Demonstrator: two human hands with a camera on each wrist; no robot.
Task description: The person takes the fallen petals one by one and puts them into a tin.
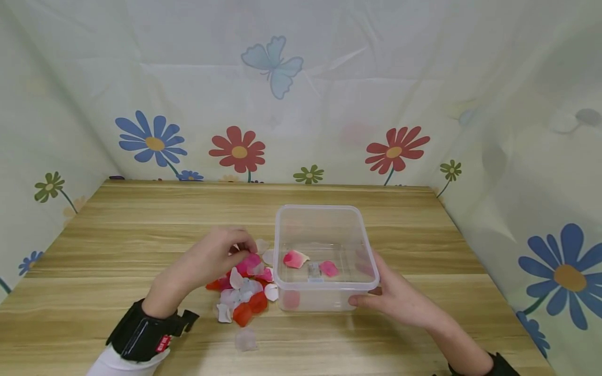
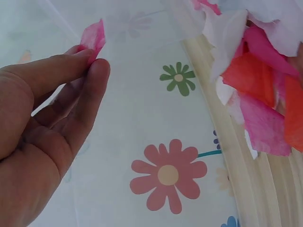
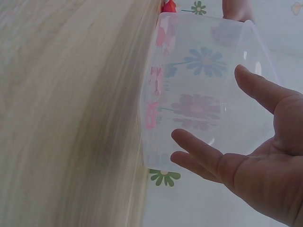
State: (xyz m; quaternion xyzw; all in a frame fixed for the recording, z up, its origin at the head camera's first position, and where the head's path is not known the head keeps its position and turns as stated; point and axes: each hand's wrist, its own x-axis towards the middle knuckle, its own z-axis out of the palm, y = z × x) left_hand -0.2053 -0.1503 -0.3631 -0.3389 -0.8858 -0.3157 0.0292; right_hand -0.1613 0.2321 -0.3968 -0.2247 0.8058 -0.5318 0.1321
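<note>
A pink petal (image 2: 94,37) is pinched between the fingertips and thumb of my left hand (image 1: 202,261), just above a loose pile of petals (image 1: 242,290). The pile mixes white, pink and red-orange pieces. Right of it stands a clear plastic box (image 1: 324,301), lidless and upright. Inside the box lie a pink-and-white petal (image 1: 295,259) and a pink petal (image 1: 328,268); another pink patch shows through its front wall. My right hand (image 1: 404,300) rests against the box's right front corner, thumb at the front and fingers extended along the side.
A pale petal (image 1: 246,339) lies apart, nearer the front of the wooden table (image 1: 188,209). White cloth (image 1: 329,104) printed with flowers and a butterfly rises behind the table and along both sides.
</note>
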